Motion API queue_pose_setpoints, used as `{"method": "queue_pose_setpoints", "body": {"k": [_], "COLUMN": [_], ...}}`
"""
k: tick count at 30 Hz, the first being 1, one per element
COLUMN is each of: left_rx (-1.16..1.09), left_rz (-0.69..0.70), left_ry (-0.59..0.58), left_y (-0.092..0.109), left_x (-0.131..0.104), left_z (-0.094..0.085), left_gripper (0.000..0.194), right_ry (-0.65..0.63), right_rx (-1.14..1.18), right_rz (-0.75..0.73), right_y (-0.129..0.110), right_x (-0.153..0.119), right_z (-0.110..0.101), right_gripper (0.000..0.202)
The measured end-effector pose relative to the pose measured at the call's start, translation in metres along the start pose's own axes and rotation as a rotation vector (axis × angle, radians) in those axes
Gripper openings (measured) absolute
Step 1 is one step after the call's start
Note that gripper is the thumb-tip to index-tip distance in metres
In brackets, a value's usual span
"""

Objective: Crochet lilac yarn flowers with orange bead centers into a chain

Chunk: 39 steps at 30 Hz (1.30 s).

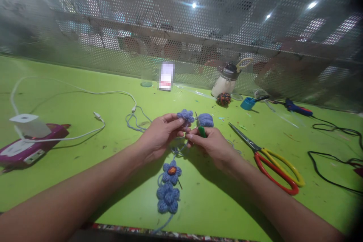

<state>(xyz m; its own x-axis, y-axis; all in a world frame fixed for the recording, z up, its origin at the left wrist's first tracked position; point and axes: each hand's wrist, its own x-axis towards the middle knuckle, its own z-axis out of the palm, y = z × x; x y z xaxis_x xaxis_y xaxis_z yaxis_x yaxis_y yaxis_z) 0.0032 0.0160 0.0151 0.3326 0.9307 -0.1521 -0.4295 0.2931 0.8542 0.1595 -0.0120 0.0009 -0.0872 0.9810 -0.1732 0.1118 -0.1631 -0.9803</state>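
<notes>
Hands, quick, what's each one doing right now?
Left hand: closed on the blue crochet flower.
Right hand: closed on the green-handled hook.

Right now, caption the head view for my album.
Left hand holding a blue yarn flower, right hand a green-handled tool, scissors nearby.

The left hand [160,134] and right hand [214,145] are bare, with slim fingers [169,116] and rounded thumbs [177,122]. Both uncovered forearms look smooth, broadest toward eight o'clock and four o'clock respectively, tapering evenly to narrower, unadorned wrists.
</notes>
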Motion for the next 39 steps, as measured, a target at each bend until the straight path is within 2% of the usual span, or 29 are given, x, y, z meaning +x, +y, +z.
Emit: {"method": "queue_pose_setpoints", "body": {"k": [5,10,14,18,24,27,39], "left_rx": [-0.002,0.006,0.009,0.028,0.05,0.064,0.126], "left_rz": [0.003,0.014,0.031,0.039,0.007,-0.001,-0.012], "left_ry": [0.013,0.065,0.044,0.01,-0.051,-0.068,-0.066], "left_y": [0.001,0.004,0.004,0.001,-0.002,-0.002,-0.005], "left_x": [0.002,0.005,0.006,0.005,0.005,0.005,0.004], "left_z": [-0.002,-0.005,-0.008,-0.01,-0.009,-0.009,-0.008], "left_gripper": [0.011,0.004,0.006,0.015,0.015,0.014,0.021], "right_ry": [-0.046,0.064,0.118,0.062,0.028,0.024,0.136], "right_rx": [0.144,0.289,0.316,0.332,0.388,0.379,0.177], "right_rz": [0.022,-0.032,-0.075,-0.084,-0.068,-0.081,-0.201], "right_y": [-0.005,-0.004,-0.005,-0.009,-0.014,-0.015,-0.017], "right_x": [-0.003,0.002,0.004,0.001,-0.003,-0.004,-0.009], "right_z": [-0.001,-0.008,-0.01,-0.008,-0.006,-0.006,0.001], "right_gripper": [0.03,0.017,0.013,0.02,0.035,0.04,0.03]}}
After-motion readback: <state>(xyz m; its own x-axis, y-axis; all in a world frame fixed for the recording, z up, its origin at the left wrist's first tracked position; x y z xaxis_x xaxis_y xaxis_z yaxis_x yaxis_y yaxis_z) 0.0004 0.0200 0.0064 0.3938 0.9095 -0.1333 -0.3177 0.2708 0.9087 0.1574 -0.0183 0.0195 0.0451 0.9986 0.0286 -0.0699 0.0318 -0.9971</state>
